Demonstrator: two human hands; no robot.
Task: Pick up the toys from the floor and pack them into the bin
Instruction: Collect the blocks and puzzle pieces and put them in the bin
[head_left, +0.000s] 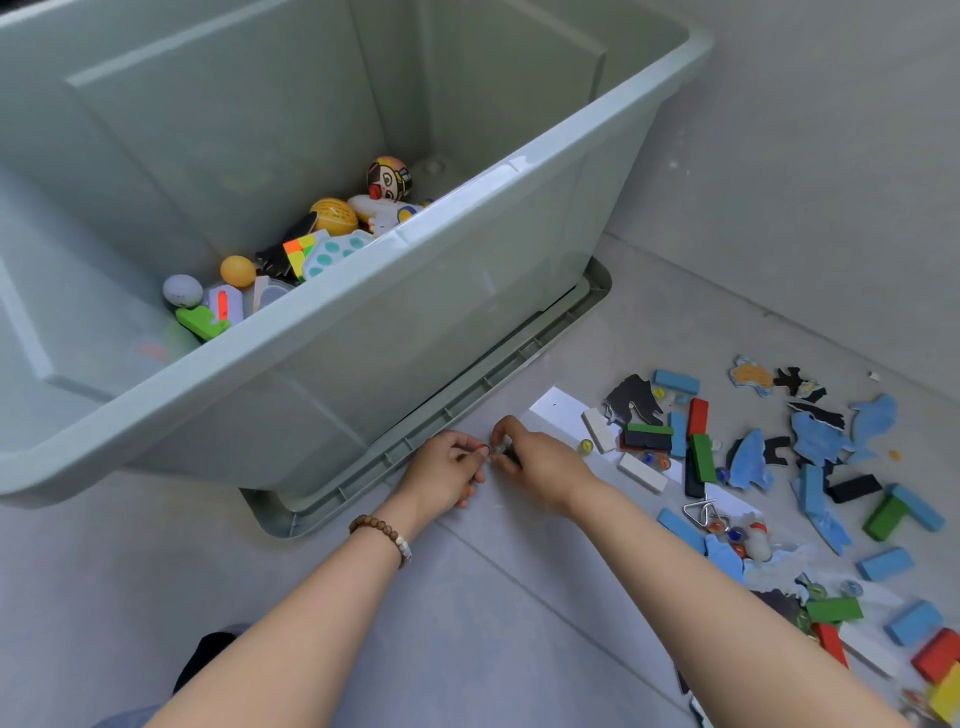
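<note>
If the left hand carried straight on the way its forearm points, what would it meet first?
Probably the grey lid lying under the bin, just beyond the left hand; depth is hard to judge from this view.

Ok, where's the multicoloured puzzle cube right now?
Head view: the puzzle cube is inside the bin, left of centre, against the near wall, between the orange ball and the white tray with teal dots.

No readable text, labels or numbers on bin (467, 270) or toys.
</note>
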